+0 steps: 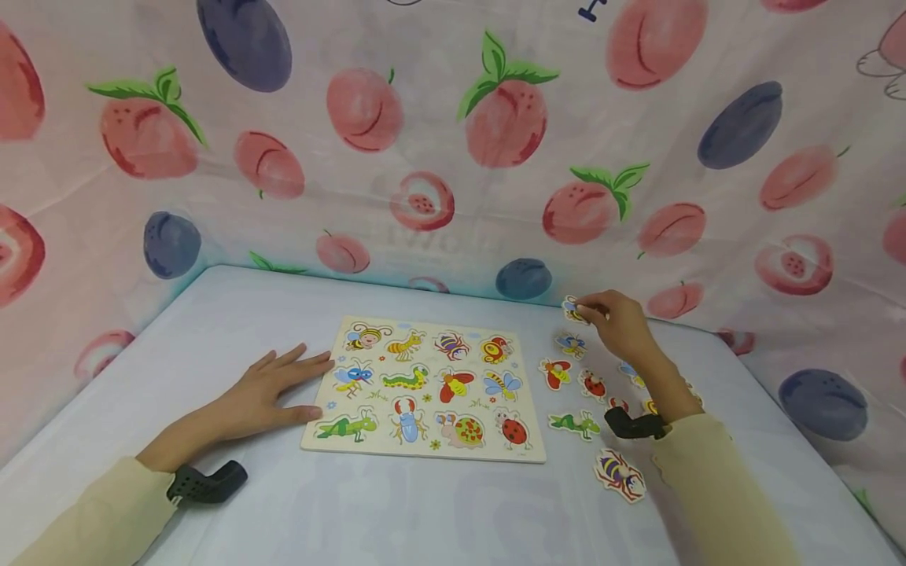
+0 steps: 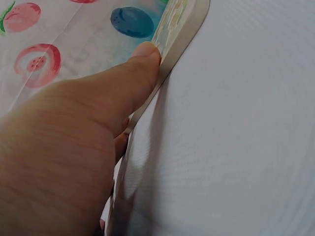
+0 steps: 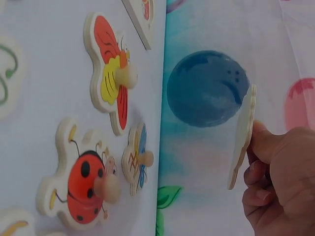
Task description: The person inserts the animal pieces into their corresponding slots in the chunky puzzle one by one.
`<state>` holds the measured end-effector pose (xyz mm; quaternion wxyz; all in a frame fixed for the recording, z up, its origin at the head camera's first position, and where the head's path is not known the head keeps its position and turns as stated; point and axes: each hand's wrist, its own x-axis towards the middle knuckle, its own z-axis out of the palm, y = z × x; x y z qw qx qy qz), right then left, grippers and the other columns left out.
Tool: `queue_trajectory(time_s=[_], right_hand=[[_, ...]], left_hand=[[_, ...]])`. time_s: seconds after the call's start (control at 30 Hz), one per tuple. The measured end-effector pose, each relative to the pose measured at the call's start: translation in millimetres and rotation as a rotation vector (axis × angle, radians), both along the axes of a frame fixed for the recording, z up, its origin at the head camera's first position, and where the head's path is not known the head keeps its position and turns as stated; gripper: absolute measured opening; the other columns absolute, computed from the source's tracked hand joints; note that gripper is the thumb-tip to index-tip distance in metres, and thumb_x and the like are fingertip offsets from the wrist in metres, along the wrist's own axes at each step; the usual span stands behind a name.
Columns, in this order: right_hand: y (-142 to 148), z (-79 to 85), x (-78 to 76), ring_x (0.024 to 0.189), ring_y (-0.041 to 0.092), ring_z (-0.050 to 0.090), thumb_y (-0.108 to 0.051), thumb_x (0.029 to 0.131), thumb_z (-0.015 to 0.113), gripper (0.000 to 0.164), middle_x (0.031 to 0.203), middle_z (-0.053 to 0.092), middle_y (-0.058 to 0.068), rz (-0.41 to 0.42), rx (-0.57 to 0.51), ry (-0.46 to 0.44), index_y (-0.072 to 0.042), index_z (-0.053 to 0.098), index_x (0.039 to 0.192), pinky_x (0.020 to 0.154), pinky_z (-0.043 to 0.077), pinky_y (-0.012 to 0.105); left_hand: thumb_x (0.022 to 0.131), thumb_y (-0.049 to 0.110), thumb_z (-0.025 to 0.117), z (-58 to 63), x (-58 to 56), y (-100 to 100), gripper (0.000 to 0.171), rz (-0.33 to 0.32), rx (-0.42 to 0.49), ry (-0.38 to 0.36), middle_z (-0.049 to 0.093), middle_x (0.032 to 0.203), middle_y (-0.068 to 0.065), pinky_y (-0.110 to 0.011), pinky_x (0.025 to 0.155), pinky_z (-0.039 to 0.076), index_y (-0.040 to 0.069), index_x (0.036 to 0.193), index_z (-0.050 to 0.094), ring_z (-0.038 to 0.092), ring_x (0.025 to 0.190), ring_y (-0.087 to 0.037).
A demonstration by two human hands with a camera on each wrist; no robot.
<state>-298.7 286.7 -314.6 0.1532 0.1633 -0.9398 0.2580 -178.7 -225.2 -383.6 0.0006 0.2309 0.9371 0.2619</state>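
Lifted at the back right of the table, a small wooden bee puzzle piece (image 1: pixel 570 308) is pinched by my right hand (image 1: pixel 623 326). The right wrist view shows that piece (image 3: pixel 243 142) edge-on, its plain back facing away from the fingers. My left hand (image 1: pixel 248 405) lies with straight, spread fingers at the left edge of a wooden insect puzzle board (image 1: pixel 425 453). Its thumb (image 2: pixel 140 66) touches the board's edge in the left wrist view. Below the bee piece are a blue-winged insect piece (image 1: pixel 570 344) and a red-winged insect piece (image 1: pixel 555 374).
Right of the board lie a ladybug piece (image 1: pixel 592 384), a grasshopper piece (image 1: pixel 575 424) and a spider piece (image 1: pixel 620 475). Several more pieces are partly hidden under my right forearm. Pale knobs stand up from the pieces. A fruit-printed curtain (image 1: pixel 467 236) borders the white table (image 1: pixel 354 511).
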Motion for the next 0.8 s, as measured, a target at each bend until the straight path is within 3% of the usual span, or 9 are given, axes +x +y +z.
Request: queue_trajectory(time_s=[0.5,0.8], right_hand=[[-27,-4.9,1.7,0.084,0.024,0.055,-0.014,0.095,0.061,0.020,0.099,0.060,0.010,0.037,-0.027,-0.068,-0.003,0.068,0.110,0.070,0.049,0.035],[-48,-7.7,-0.5,0.080,0.022,0.055,-0.013,0.093,0.064,0.016,0.093,0.062,0.008,0.111,-0.041,-0.016,-0.004,0.071,0.104,0.065,0.048,0.034]], left_hand=[[0.083,0.055,0.065,1.6,-0.4,0,0.076,0.004,-0.009,-0.007,0.037,0.151,-0.005,-0.060,0.111,0.003,0.016,0.145,0.044,0.013,0.143,-0.038],[0.083,0.054,0.065,1.5,0.0,1,0.075,-0.002,-0.002,0.002,0.037,0.150,-0.005,-0.061,0.110,0.004,0.015,0.144,0.045,0.014,0.142,-0.038]])
